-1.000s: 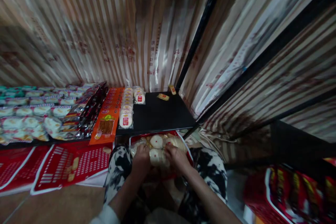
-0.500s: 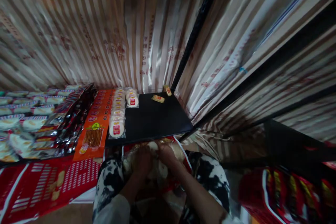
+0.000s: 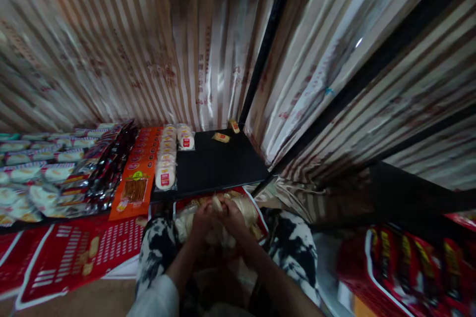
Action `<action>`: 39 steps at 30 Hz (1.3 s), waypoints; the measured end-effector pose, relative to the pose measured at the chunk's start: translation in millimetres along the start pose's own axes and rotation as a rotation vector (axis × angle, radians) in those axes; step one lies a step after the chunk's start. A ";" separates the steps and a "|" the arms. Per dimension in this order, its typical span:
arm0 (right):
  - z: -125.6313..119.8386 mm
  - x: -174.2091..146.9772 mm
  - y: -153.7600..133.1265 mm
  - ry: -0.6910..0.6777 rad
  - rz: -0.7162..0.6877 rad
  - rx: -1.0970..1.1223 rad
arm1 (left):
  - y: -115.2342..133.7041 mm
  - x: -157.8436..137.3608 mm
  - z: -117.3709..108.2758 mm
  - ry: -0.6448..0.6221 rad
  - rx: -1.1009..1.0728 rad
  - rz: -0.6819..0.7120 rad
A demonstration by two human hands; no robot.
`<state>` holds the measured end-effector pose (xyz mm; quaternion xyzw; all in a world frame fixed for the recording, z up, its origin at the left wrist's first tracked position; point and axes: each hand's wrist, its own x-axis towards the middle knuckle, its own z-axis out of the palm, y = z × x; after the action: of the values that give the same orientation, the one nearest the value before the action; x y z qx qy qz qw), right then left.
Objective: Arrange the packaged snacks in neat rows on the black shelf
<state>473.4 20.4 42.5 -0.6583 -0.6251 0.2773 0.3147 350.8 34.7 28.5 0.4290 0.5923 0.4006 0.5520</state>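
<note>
My left hand and my right hand meet over a red, white-edged bag between my knees. Both hands are closed, with fingers around a pale rice cracker packet that stands up between them. More pale packets fill the bag around my hands. Past the bag, a black shelf holds a row of white rice cracker packets and a shorter row behind it. Two small yellow packets lie at the shelf's far corner.
Orange snack bags, dark shiny bags and white packets line the shelf's left side. Red printed packaging hangs below. Striped sheeting and black posts enclose the shelf. A red box of snack bags stands lower right.
My hands have come up slightly and closer together, with the pale packet now upright between them. The view has shifted a little; the shelf goods stay in place.
</note>
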 end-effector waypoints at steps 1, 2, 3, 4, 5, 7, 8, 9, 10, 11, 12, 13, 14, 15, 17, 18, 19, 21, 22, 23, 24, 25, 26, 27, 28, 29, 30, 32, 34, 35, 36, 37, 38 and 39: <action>-0.6 -5.5 -2.1 0.022 -0.047 -0.017 | 2.7 -2.1 0.3 -0.013 -0.033 -0.006; -1.1 -11.3 -4.1 0.042 -0.097 -0.040 | 5.8 -4.4 0.5 -0.025 -0.106 -0.030; -1.3 -17.1 -6.0 0.059 -0.148 -0.072 | 9.0 -7.0 0.4 -0.029 -0.210 -0.070; -1.2 -22.7 -7.8 0.077 -0.199 -0.110 | 12.4 -9.7 0.3 -0.023 -0.327 -0.117; -0.9 -28.1 -9.3 0.095 -0.250 -0.153 | 15.7 -12.4 -0.1 -0.005 -0.440 -0.162; 0.3 -37.3 -12.2 0.119 -0.337 -0.239 | 21.8 -17.2 -1.5 0.056 -0.588 -0.218; 0.7 -40.8 -13.8 0.122 -0.370 -0.271 | 24.5 -19.2 -2.5 0.085 -0.602 -0.217; 0.8 -43.7 -15.6 0.122 -0.394 -0.292 | 27.1 -21.1 -3.8 0.101 -0.605 -0.212; 0.4 -46.0 -17.6 0.117 -0.411 -0.305 | 29.6 -22.7 -5.3 0.107 -0.607 -0.209; -0.6 -47.6 -19.9 0.103 -0.423 -0.311 | 32.3 -24.1 -7.0 0.109 -0.615 -0.210; -2.2 -48.7 -22.4 0.081 -0.432 -0.309 | 35.2 -25.4 -8.9 0.108 -0.622 -0.211; -4.3 -49.4 -25.0 0.056 -0.441 -0.298 | 38.5 -26.6 -11.0 0.109 -0.628 -0.210; -6.8 -49.7 -27.9 0.024 -0.450 -0.278 | 42.1 -27.6 -13.2 0.111 -0.630 -0.207; -9.5 -49.5 -30.7 -0.006 -0.459 -0.248 | 46.1 -28.6 -15.5 0.114 -0.626 -0.203; -15.5 -47.9 -36.4 -0.039 -0.461 -0.162 | 54.4 -29.9 -20.0 0.122 -0.612 -0.199; -18.4 -46.2 -39.0 -0.032 -0.446 -0.115 | 58.5 -30.3 -22.0 0.124 -0.609 -0.202; -21.2 -43.9 -41.3 -0.010 -0.421 -0.068 | 62.2 -30.3 -23.8 0.126 -0.610 -0.204; -25.4 -37.6 -44.6 0.081 -0.335 0.018 | 68.2 -29.2 -26.6 0.137 -0.627 -0.203; -26.6 -33.8 -45.3 0.139 -0.277 0.064 | 70.4 -28.1 -27.5 0.143 -0.641 -0.200; -26.8 -29.6 -45.2 0.191 -0.211 0.118 | 72.0 -26.5 -28.1 0.148 -0.656 -0.197; -25.9 -25.4 -44.5 0.227 -0.142 0.191 | 73.1 -24.5 -28.4 0.150 -0.672 -0.196; -24.1 -21.4 -43.4 0.241 -0.073 0.287 | 73.8 -22.3 -28.3 0.146 -0.689 -0.199; -21.4 -17.7 -42.0 0.235 -0.006 0.402 | 74.0 -19.7 -27.8 0.141 -0.703 -0.204; -18.0 -14.5 -40.8 0.210 0.056 0.526 | 73.8 -17.0 -27.0 0.138 -0.714 -0.208; -14.4 -11.8 -39.9 0.176 0.111 0.646 | 73.3 -14.2 -25.8 0.141 -0.721 -0.209; -10.9 -9.7 -39.6 0.141 0.157 0.754 | 72.2 -11.4 -24.3 0.145 -0.718 -0.207; -7.6 -8.0 -40.1 0.110 0.195 0.841 | 70.7 -8.5 -22.5 0.147 -0.700 -0.199; -2.7 -4.8 -43.2 0.077 0.258 0.953 | 66.3 -3.0 -18.2 0.138 -0.622 -0.172; 0.1 0.0 -47.9 0.079 0.296 1.019 | 60.3 2.1 -14.3 0.123 -0.532 -0.146; 1.0 3.6 -50.3 0.086 0.310 1.042 | 57.0 4.4 -12.8 0.122 -0.504 -0.138; 1.7 8.0 -52.4 0.094 0.324 1.061 | 53.6 6.5 -11.8 0.124 -0.492 -0.134; 2.3 13.4 -54.1 0.101 0.336 1.076 | 50.4 8.5 -11.3 0.124 -0.492 -0.131; 3.0 19.5 -55.3 0.108 0.345 1.089 | 47.7 10.3 -11.3 0.121 -0.496 -0.128; 3.8 26.4 -56.1 0.119 0.349 1.099 | 45.7 12.1 -11.7 0.117 -0.500 -0.126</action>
<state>435.8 48.1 83.5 -0.5060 -0.2526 0.5717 0.5944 341.9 60.4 68.8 0.2176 0.5316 0.5234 0.6294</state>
